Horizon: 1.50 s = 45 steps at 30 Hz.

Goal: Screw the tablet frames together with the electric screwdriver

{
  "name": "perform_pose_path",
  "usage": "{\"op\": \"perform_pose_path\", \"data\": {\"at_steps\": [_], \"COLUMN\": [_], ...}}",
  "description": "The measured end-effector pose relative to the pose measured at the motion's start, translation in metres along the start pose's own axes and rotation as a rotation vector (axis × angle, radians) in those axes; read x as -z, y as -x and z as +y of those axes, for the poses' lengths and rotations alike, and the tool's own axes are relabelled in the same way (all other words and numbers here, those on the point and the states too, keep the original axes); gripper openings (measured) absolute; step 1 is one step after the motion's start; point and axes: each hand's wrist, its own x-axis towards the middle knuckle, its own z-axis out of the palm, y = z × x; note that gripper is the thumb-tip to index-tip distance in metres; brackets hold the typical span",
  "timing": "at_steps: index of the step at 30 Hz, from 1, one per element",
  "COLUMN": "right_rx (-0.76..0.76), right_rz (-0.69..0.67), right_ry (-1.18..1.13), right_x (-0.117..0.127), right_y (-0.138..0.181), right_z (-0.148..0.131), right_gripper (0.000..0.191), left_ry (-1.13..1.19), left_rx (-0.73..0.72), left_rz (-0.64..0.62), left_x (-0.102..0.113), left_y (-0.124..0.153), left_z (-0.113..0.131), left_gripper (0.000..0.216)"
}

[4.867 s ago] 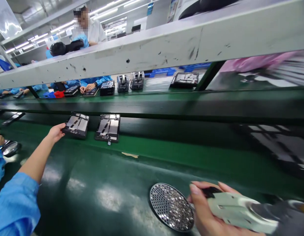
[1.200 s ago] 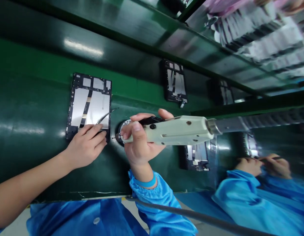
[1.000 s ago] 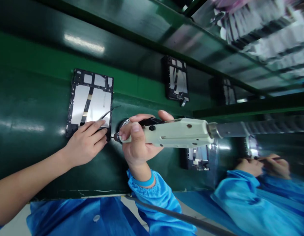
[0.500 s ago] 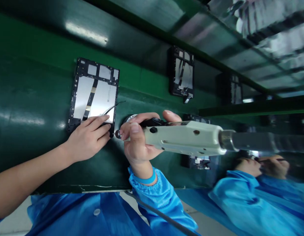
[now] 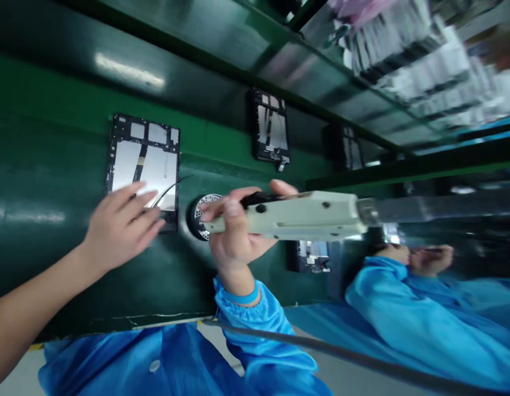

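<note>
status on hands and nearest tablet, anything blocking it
Right hand gripping pale green driver. Left hand hiding near end of tablet. Tweezers jutting past its edge.

Single head-worn camera: looks forward and steeply down over the green workbench (image 5: pixel 184 280), from above the wearer's own blue smock (image 5: pixel 127 360), which fills the lower-left and middle of the bottom edge. Close range: left hand (image 5: pixel 123 225) left of centre, right hand (image 5: pixel 236 236) near mid-frame, both seen from above, and the opened tablet (image 5: pixel 154 159) left of centre viewed nearly face-on. Field wide and tilted; takes in a neighbour's blue sleeves (image 5: pixel 391 289) at lower right and, farther off, blurred stacked sheets (image 5: pixel 407 49) at upper right.
</note>
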Motion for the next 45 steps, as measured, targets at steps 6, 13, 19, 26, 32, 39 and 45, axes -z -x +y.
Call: {"op": "perform_pose_path", "data": {"at_steps": [6,13,19,26,32,39,45], "right_rx": [0.053,0.049,-0.008,0.035,0.138,0.031,0.026], "right_rz": [0.171,0.157,0.169,0.159,0.179,-0.05,-0.071], "right_ry": [0.051,0.034,0.161,0.12,0.04,-0.075,-0.06], "right_x": [0.016,0.013,0.014,0.014,0.002,-0.031,-0.036], "right_y": [-0.031,-0.025,-0.023,-0.025,-0.018,0.018,0.023], "right_z": [0.039,0.057,0.06,0.052,0.005,-0.012,-0.01], "right_gripper": [0.048,0.047,0.053,0.047,0.048,0.041,0.042], "left_ry": [0.027,0.084,0.092,0.088,0.097,0.082,0.096], "left_rx": [0.501,0.599,0.612,0.605,0.623,0.614,0.642], "left_rz": [0.199,0.192,0.178,0.187,0.147,0.098,0.086], "left_x": [0.012,0.009,0.01,0.009,0.005,-0.002,-0.004], "left_y": [-0.007,-0.008,-0.011,-0.009,-0.005,0.0,-0.001], "left_z": [-0.042,-0.046,-0.042,-0.043,-0.042,-0.042,-0.039], "left_gripper": [0.026,0.034,0.034,0.034,0.028,0.028,0.031]}}
